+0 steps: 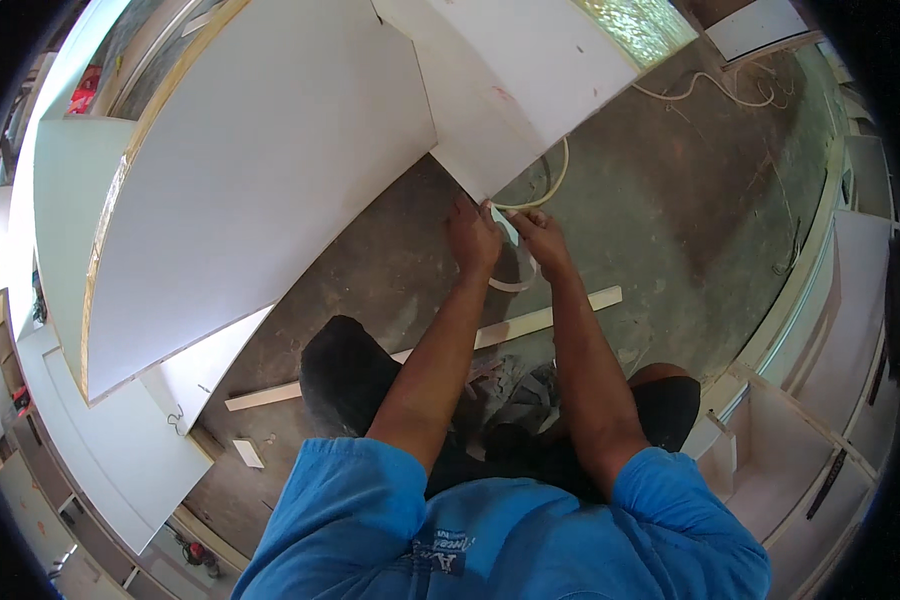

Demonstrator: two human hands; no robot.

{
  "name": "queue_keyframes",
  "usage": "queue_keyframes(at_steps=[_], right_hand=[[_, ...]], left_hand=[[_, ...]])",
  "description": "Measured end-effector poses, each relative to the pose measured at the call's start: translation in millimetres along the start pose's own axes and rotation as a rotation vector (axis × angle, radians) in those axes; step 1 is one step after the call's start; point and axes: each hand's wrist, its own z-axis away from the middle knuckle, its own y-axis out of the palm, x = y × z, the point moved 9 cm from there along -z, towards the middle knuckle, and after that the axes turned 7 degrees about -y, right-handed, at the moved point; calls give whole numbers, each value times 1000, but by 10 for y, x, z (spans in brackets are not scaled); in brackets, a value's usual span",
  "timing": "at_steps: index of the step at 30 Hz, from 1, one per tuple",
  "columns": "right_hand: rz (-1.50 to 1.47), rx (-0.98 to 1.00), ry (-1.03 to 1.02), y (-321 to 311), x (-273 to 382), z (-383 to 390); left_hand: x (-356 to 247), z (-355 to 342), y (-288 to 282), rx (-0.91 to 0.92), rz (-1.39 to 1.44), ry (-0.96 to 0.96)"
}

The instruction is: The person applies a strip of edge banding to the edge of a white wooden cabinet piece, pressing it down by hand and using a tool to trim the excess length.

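Nearest, a wooden batten lies short of the white panel. Just beside the panel's near corner, the right hand pinches a pale, looping strip. The left hand is at that corner, fingers bent; its grip cannot be determined.

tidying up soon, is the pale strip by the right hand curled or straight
Curled: the strip arcs from beside the right hand up to the white board.

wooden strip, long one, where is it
In the head view, the wooden strip crosses the floor under both forearms, its left end beyond the left knee.
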Motion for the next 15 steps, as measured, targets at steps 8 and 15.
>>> queue_keyframes(at_steps=[8, 15], right_hand=[[95, -106, -9, -270, 148, 105], [48, -150, -32, -345, 159, 70]], left_hand=[[-55, 29, 0, -26, -4, 49], [21, -112, -83, 20, -3, 108]])
